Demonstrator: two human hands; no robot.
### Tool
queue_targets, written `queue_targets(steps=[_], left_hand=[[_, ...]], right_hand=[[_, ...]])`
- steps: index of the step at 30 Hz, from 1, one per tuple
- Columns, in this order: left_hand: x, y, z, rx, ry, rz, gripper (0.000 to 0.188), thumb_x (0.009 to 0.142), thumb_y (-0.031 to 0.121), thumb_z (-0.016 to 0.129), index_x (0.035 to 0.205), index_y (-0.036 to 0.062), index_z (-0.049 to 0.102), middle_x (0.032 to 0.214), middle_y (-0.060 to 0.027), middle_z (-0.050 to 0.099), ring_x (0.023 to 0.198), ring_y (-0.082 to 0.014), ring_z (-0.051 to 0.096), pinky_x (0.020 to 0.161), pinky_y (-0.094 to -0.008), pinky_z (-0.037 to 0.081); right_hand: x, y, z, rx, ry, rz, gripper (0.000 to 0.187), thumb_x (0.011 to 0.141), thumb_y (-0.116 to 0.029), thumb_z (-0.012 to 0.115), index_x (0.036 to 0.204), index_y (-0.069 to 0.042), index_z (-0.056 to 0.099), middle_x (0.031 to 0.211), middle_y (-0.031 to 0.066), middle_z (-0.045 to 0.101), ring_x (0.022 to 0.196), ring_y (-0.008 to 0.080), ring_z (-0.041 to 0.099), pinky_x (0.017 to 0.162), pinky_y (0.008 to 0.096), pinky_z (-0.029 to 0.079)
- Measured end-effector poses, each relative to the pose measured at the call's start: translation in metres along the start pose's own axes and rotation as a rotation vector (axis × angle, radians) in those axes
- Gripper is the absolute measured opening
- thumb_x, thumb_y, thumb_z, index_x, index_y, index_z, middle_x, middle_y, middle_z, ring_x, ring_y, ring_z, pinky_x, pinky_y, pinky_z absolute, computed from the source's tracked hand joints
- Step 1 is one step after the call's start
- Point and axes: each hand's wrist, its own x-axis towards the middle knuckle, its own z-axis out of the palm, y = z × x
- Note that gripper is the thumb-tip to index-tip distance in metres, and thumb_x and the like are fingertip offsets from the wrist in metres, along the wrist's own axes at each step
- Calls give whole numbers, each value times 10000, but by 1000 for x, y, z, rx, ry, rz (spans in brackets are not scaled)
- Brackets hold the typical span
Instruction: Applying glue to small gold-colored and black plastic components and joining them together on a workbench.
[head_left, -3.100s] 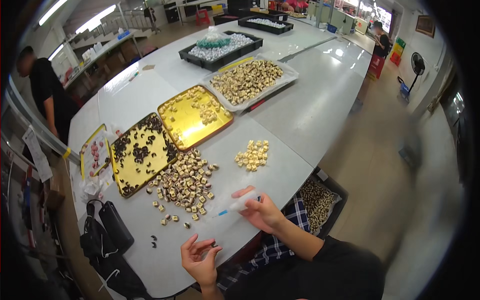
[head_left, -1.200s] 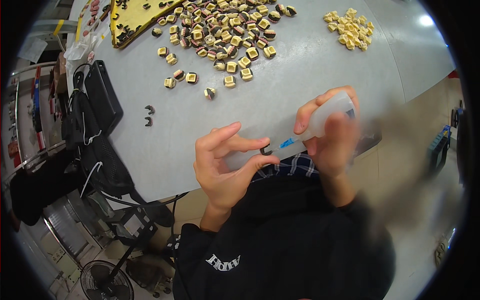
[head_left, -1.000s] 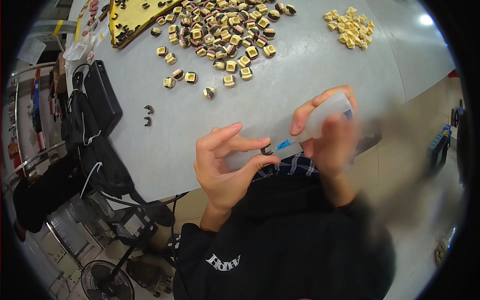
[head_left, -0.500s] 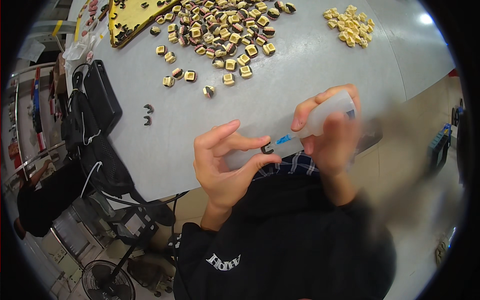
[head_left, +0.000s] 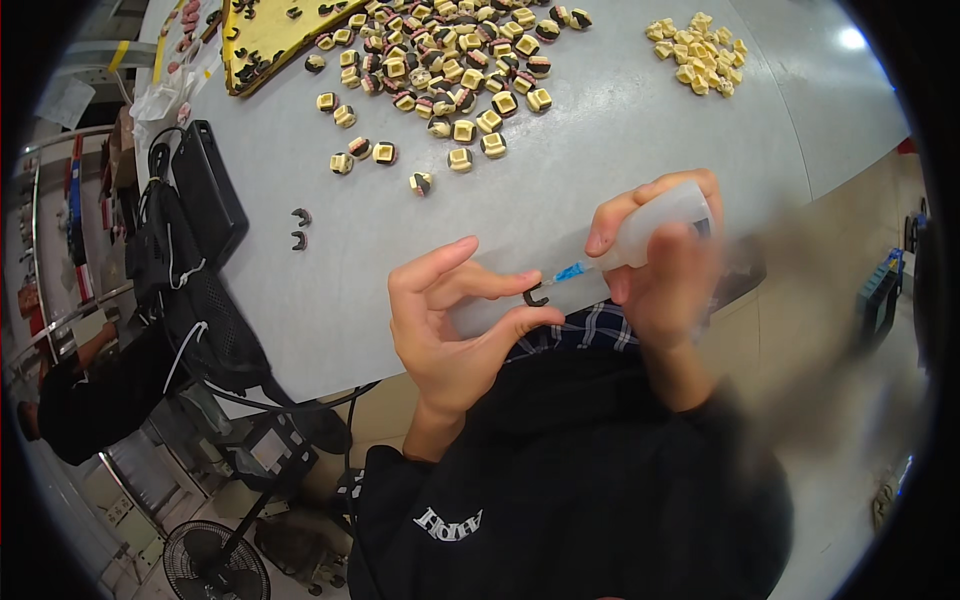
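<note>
Between thumb and index finger, my left hand [head_left: 440, 320] pinches a small dark U-shaped piece [head_left: 534, 297] above the table's near edge. My right hand [head_left: 660, 260] is wrapped round a translucent white squeeze bottle [head_left: 668, 218], tilted so its blue nozzle tip [head_left: 570, 273] points at the piece. The tip's fine end is at the upper arm of the U; whether it touches I cannot tell. Two similar dark U-shaped pieces [head_left: 300, 240] lie on the table to the left of my hands.
Many small cream, pink and black assembled pieces [head_left: 440, 80] are heaped at the far middle. A pile of cream parts [head_left: 700, 55] lies far right, and a yellow tray [head_left: 290, 40] with dark pieces far left. Black box [head_left: 209, 190] and cables line the left edge. A person [head_left: 105, 400] is beyond.
The bottle's nozzle has shifted slightly from the middle of the U-shaped piece towards its upper arm. Both hands keep their grips. The person at the left has moved a little.
</note>
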Motion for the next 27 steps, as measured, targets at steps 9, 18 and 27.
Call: queue_targets(steps=[9,18,27], left_hand=[[-2,-1,2,42,32,-28,752,532,-58,822,1137,1,379,757,-105,658,700,-121,557,734,-252,422],[7,6,4,-17,28,7,649,612,-107,760,1134,-8,388,788,-115,657,786,-187,648,769,-280,492],[-7,14,0,-154,153,-129,739,544,-95,772,1166,-2,383,742,-57,616,774,-151,564,816,-289,423]], right_hand=[[0,-1,-1,41,-45,25,306,912,-289,538,975,-25,396,723,165,620,413,53,426,397,161,349],[6,-10,-7,-25,-12,15,336,911,-342,521,981,-35,402,716,168,611,458,60,436,429,169,344],[12,-18,-12,119,20,-22,281,863,-189,622,993,-35,426,1053,215,569,778,140,559,720,252,454]])
